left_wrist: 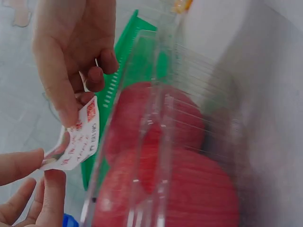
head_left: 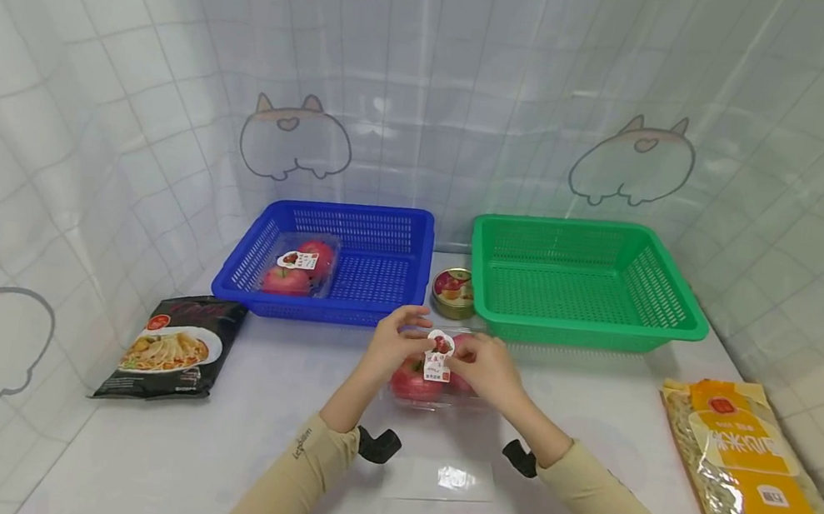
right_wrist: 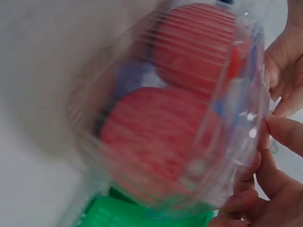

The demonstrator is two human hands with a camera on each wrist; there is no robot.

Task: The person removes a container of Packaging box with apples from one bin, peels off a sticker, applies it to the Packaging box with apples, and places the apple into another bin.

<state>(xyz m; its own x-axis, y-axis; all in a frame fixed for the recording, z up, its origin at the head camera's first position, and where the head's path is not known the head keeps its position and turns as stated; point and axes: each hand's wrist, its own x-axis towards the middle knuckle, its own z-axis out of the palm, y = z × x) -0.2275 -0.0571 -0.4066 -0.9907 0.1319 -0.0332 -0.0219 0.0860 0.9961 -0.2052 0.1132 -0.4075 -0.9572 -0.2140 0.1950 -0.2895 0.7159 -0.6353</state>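
Note:
A clear plastic box (head_left: 434,407) with red apples (head_left: 414,383) stands on the table in front of me. Over its lid, a white printed sticker (left_wrist: 81,142) with a small fruit picture is stretched between my two hands. My left hand (head_left: 389,348) pinches one edge between thumb and forefinger, its other fingers spread. On the other side, my right hand (head_left: 488,370) pinches the sticker with its fingers bent. In the left wrist view the sticker is tilted beside the box; whether it touches the lid I cannot tell.
Behind the box are a blue basket (head_left: 316,307) holding another labelled apple box (head_left: 299,266), a round tin (head_left: 454,291) and a green basket (head_left: 588,336). A black noodle packet (head_left: 174,348) lies left, a yellow packet (head_left: 755,469) right. A paper sheet (head_left: 437,479) lies in front.

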